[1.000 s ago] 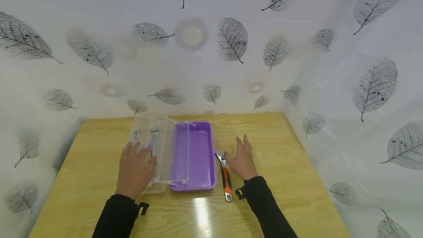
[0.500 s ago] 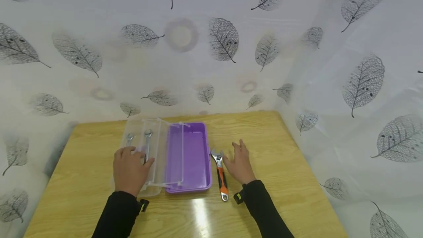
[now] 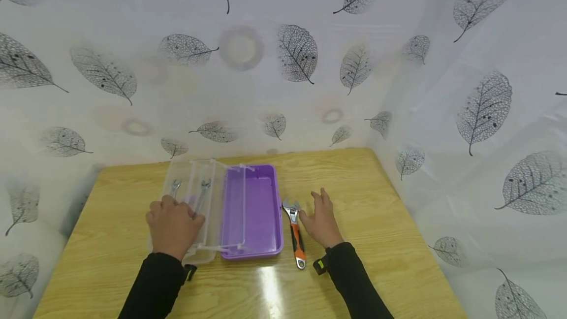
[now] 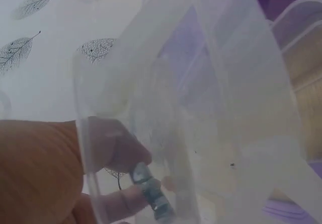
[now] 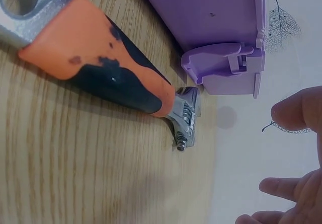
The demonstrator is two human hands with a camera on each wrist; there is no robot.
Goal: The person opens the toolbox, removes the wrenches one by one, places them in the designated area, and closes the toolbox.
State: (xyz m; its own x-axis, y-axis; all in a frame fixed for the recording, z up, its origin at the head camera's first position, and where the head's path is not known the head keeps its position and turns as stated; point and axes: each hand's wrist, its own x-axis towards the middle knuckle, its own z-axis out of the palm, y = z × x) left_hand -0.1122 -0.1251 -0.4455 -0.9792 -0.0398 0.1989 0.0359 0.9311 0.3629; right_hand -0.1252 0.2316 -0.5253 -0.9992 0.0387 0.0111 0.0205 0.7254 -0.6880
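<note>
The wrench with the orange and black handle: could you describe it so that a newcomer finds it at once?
On the wooden table, find the open purple box. Just right of it, beside the right hand, lies the adjustable wrench, its silver head pointing away from the viewer. Its orange and black handle sets it apart from the two silver wrenches at the clear tray.

The table (image 3: 363,201) is of wood, grained and glossy. The purple box (image 3: 263,210) is smooth, slightly shiny plastic; the trays (image 3: 215,206) are clear, a bit cloudy plastic. From my remote seat I judge both spanners (image 3: 203,193) as bright metal. The adjustable wrench (image 3: 297,238) has shiny metal ends and a more matt, rubber-like grip.
</note>
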